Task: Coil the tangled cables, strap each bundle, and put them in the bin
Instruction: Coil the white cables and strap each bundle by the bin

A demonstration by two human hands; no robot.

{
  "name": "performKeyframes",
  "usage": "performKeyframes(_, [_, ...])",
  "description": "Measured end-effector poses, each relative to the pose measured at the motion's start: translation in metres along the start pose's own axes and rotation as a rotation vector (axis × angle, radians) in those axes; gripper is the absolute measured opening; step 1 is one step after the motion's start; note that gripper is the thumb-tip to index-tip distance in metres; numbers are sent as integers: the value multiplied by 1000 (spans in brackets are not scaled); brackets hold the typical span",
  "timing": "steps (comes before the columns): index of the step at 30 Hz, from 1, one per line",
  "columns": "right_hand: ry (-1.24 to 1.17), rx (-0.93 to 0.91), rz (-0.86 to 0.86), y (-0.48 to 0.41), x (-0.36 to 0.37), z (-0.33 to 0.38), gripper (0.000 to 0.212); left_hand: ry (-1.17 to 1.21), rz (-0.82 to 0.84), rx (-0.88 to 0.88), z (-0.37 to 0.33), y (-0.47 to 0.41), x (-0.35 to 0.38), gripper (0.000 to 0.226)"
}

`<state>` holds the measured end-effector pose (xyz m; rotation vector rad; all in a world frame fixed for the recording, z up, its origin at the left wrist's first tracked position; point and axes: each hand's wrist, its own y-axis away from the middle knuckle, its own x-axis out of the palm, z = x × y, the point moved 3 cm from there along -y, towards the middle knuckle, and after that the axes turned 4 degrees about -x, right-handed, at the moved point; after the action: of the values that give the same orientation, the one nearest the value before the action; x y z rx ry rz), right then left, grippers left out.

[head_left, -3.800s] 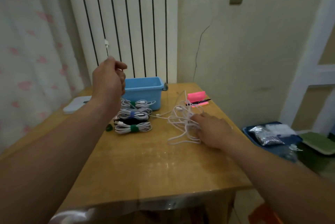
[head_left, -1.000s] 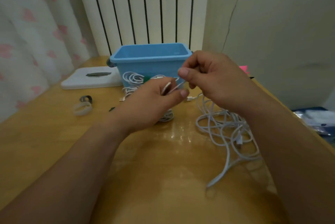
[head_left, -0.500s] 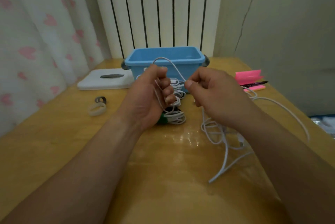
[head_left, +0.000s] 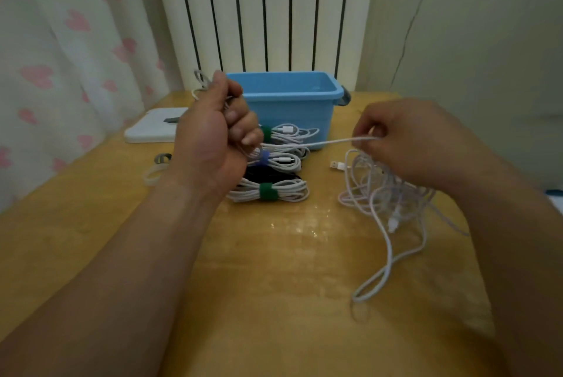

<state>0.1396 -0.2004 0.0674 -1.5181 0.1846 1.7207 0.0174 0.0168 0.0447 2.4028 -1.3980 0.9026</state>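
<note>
My left hand (head_left: 213, 139) is raised in a fist around loops of a white cable (head_left: 307, 144), which runs taut to my right hand (head_left: 405, 139); its fingers pinch the strand. Under my right hand a tangled heap of white cable (head_left: 387, 203) lies on the table, a loose loop trailing toward me. In front of the blue bin (head_left: 289, 93) lie several strapped bundles: a white one with a green strap (head_left: 268, 191), a black one (head_left: 274, 177), a white one with a blue strap (head_left: 274, 160) and another with a green strap (head_left: 292, 132).
A white flat box (head_left: 152, 128) lies at the table's left by the curtain. Loose rolled straps (head_left: 157, 169) sit near it. A radiator and wall stand behind the bin. The wooden table (head_left: 274, 270) extends toward me.
My hands have drawn apart, so the cable now stretches straight between them. My left hand rose with its loops; my right moved right over the heap.
</note>
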Motion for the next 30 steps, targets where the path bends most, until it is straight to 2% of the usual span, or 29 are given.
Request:
performKeyframes(2, [-16,13,-118,-2,-5,-10,10,-65,11,15,-1,-1,-2,34])
performKeyframes(6, [-52,11,-53,-4,2,-13,14,-312,38,1,9,2,3,33])
performKeyframes(9, [-228,56,-338,-5,-12,-22,9,-383,31,-7,11,2,3,38])
performKeyframes(10, [-245,67,-362,-5,-14,-27,8,-399,22,-3,10,1,2,39])
performKeyframes(13, [-129,101,-63,-6,2,-36,6,-524,-19,-9,12,-1,-3,42])
performKeyframes(14, [-131,97,-18,-4,5,-34,6,-584,-17,-19,15,0,-2,43])
performKeyframes(17, [-235,-33,-2,-2,6,-17,16,-787,31,-24,26,7,8,43])
performKeyframes(20, [-411,-136,25,0,6,3,11,-1054,104,12,33,18,21,39])
performKeyframes(22, [-442,-124,-42,-2,10,5,1,-1082,213,1,39,25,28,43])
performKeyframes(25, [-351,-63,-76,-6,16,3,5,-1060,356,-60,49,34,38,52])
performKeyframes(27, [-303,-38,-34,-6,19,6,11,-1044,446,-65,55,38,42,45])
performKeyframes(29, [-254,-21,-10,-6,21,8,8,-1043,509,-73,60,41,44,32])
performKeyframes(30, [-242,-20,-17,-6,22,8,5,-1025,527,-86,63,40,43,33])
